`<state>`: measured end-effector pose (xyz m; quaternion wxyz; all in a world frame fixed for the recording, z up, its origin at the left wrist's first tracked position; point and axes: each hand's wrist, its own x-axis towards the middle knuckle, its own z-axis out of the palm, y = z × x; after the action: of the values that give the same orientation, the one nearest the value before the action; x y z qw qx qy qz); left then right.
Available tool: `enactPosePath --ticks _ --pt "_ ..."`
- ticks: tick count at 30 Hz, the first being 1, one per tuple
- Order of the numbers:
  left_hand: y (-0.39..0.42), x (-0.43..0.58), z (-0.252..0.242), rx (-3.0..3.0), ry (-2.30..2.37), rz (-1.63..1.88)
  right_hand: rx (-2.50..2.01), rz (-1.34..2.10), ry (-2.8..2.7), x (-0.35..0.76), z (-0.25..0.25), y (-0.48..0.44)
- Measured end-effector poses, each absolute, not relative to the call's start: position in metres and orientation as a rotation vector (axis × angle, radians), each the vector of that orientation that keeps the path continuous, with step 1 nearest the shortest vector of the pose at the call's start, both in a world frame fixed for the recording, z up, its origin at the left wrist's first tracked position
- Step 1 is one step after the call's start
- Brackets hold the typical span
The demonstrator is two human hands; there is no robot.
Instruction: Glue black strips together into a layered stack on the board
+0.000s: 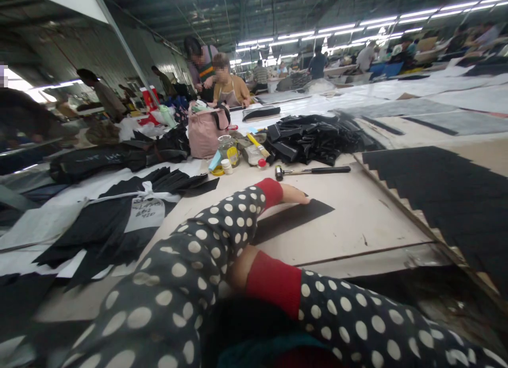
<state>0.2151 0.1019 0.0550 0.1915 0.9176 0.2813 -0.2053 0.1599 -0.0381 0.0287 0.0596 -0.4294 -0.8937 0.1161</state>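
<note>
Polka-dot sleeves, black fabric strip, pale worktable, strip-lit hall

Left arm runs from lower left to frame centre; left hand lies flat, fingers extended. Below centre, right hand sits tucked under left forearm, fingers hidden.

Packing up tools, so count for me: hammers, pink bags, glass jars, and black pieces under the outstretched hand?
Hammer: 1
Pink bag: 1
Glass jar: 1
Black piece under left hand: 1
Total: 4
</note>
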Motion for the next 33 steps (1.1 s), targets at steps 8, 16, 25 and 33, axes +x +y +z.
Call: enactPosePath --ticks 8,16,25,33 --pt "0.126 0.077 0.076 2.324 1.275 0.551 -1.722 0.143 -2.446 0.248 0.035 -0.039" --pt "0.051 0.07 -0.03 2.555 1.646 0.038 -1.909 0.118 -2.406 0.247 0.024 -0.025" --pt "0.045 0.073 -0.04 2.626 1.685 -0.053 -2.571 -0.032 -2.008 0.396 0.004 -0.015" --pt "0.045 0.07 -0.043 2.622 1.599 0.259 -2.368 -0.525 -1.978 0.434 -0.01 0.003"
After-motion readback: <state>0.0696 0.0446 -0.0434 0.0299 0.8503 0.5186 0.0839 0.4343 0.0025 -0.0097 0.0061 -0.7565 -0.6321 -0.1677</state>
